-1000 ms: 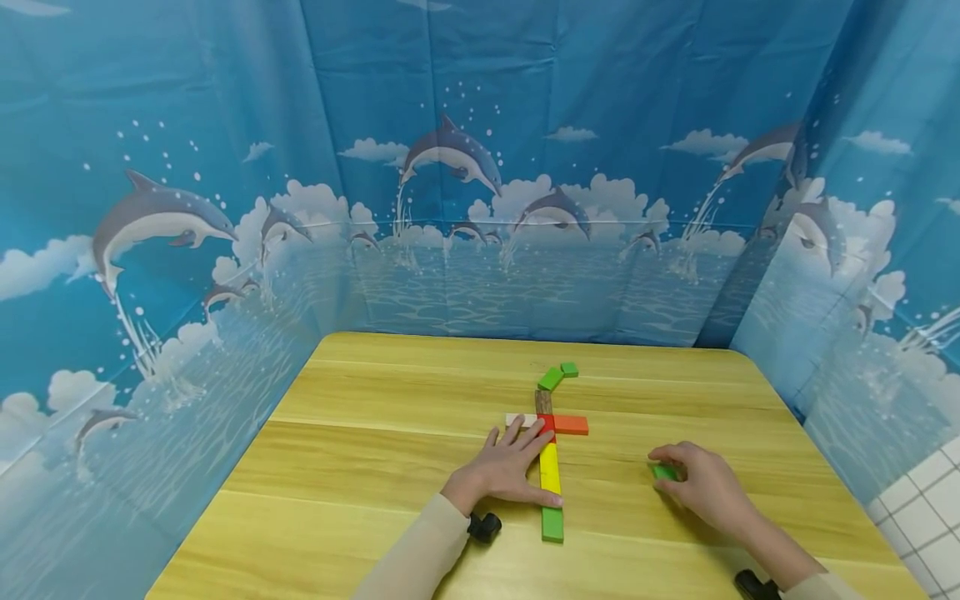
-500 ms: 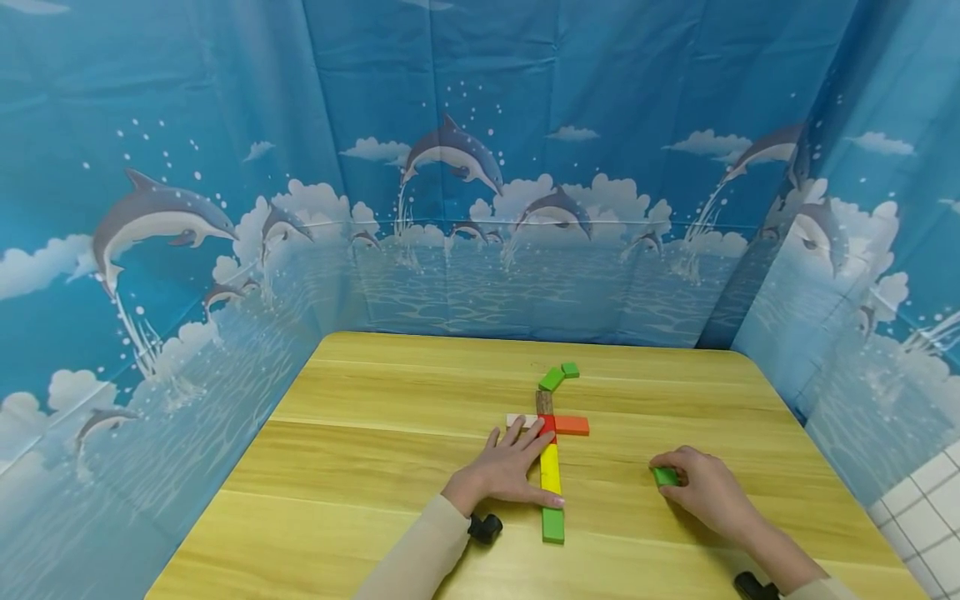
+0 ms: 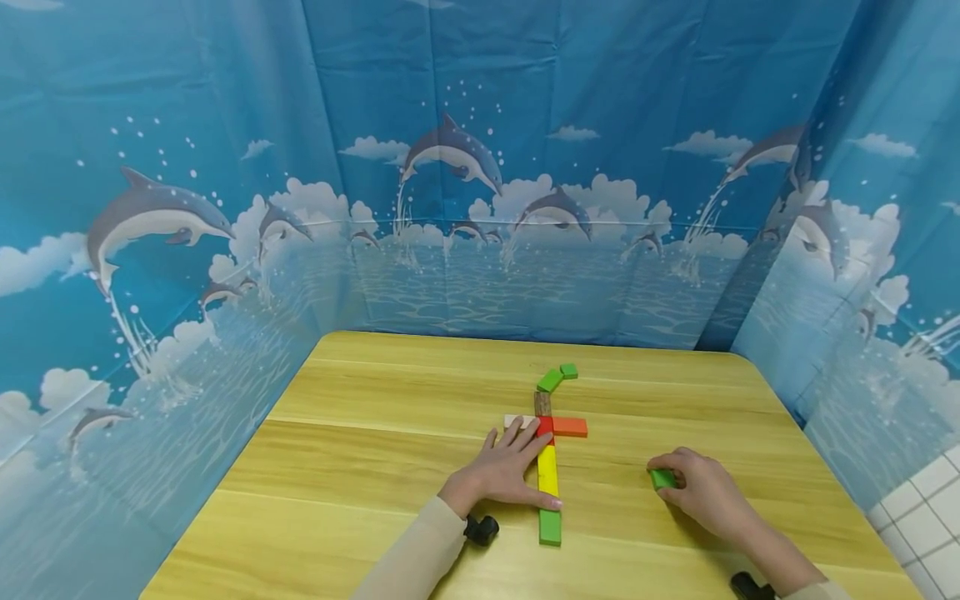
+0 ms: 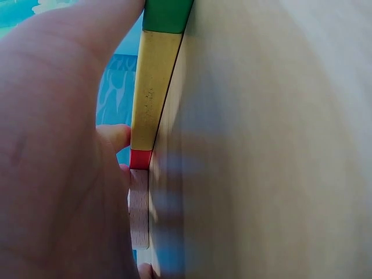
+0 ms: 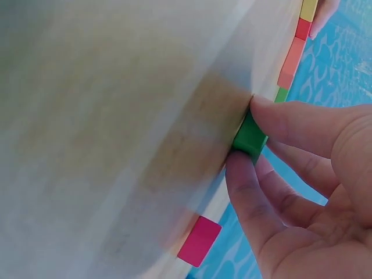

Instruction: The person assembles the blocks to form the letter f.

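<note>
While your left hand (image 3: pixel 504 473) lies flat against the yellow bar (image 3: pixel 548 472), your right hand (image 3: pixel 697 492) pinches a small green block (image 3: pixel 662 478) on the desk (image 3: pixel 375 467), well right of the bar line.

Very little has moved. My right hand (image 3: pixel 701 492) has slid the small green block (image 3: pixel 662 478) a touch toward me across the worktop (image 3: pixel 360 467), away from the orange block (image 3: pixel 570 427); a second ago my fingertips half covered it, and now more of its top shows between thumb and fingers, which pinch it at its sides. My head has dipped and turned slightly, so the row of blocks sits a shade further left in the head view. My left hand (image 3: pixel 504 472) has drifted that same small amount beside the yellow block (image 3: pixel 548 471).
</note>
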